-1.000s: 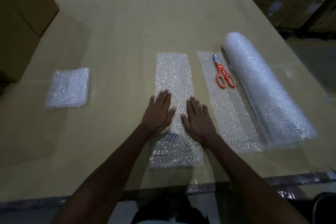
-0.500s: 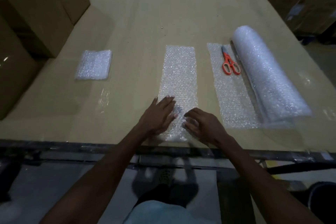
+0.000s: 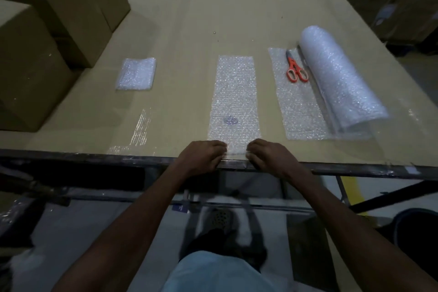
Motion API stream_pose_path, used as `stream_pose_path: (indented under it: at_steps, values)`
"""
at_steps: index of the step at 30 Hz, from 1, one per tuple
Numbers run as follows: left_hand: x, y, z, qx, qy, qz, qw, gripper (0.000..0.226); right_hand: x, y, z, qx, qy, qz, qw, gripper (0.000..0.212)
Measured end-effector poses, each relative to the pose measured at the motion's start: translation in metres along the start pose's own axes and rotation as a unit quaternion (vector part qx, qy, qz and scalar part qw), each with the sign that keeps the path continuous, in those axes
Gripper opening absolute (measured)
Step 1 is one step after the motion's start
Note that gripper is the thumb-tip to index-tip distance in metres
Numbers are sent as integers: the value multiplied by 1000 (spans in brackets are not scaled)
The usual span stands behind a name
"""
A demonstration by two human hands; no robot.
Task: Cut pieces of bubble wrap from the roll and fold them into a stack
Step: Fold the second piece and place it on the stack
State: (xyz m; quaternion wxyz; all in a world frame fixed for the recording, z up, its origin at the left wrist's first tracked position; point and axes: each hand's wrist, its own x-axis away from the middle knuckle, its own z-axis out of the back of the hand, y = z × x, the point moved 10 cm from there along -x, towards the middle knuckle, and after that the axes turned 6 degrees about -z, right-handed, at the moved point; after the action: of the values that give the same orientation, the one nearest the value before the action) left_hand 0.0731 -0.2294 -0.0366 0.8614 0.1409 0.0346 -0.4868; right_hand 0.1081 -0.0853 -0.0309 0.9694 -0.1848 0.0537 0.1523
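At the lower middle of the frame, along the near edge of the table [image 3: 71,111], both hands curl their fingers over the near end of a cut bubble wrap strip [image 3: 233,102]: the left hand [image 3: 201,156] grips its left corner, the right hand [image 3: 270,157] its right corner. This looks like the start of a fold away from the person. The film is light and slippery, so uneven lifting at the two corners could skew the fold, or drag the whole strip off the edge. Further up at right, orange scissors [image 3: 296,70] lie on the unrolled sheet [image 3: 298,111] beside the roll [image 3: 336,78]. At centre left sits a folded stack [image 3: 136,73]. Closed cardboard boxes [image 3: 47,31] fill the upper left; their contents cannot be seen.
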Motion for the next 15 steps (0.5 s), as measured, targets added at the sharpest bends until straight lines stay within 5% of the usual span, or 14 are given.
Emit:
stream_pose_path:
  at_steps: [7, 15]
  values:
    - [-11, -18, 45, 105, 140, 78, 981, 19, -3, 25, 48, -125, 104, -85, 983, 10]
    - [-59, -79, 85, 189, 254, 132, 939, 25, -68, 85, 79, -352, 167, -206, 898, 11]
